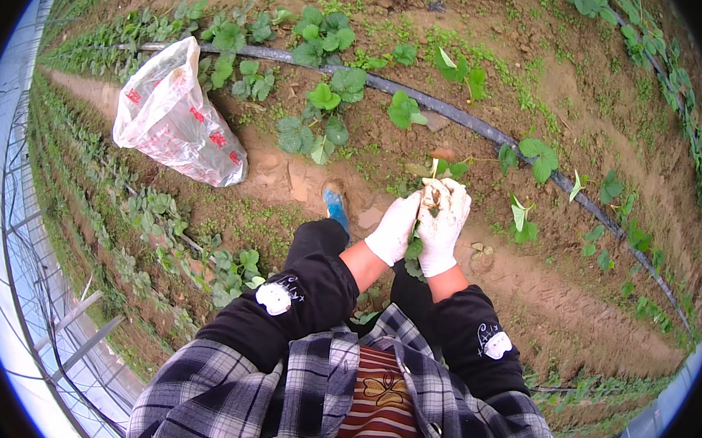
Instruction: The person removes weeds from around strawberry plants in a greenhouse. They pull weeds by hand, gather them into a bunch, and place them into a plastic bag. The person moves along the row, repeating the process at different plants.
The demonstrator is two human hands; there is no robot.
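Note:
My left hand (394,226) and my right hand (443,225) meet in front of me, both in white gloves. Brown mud stains the curled fingers of the right glove. Pressed between the hands is a strawberry plant (413,249), its green leaves hanging down toward my wrists. Its stem end is mostly hidden by the gloves. Just beyond my fingertips, more strawberry leaves (450,167) grow low on the soil of the bed.
A white plastic bag (192,128) with red printing stands open in the muddy furrow (275,165) at left. Black drip hose (456,114) runs along the bed among strawberry plants (327,40). My blue boot (335,206) is in the furrow. Greenhouse framing (14,195) curves along the left.

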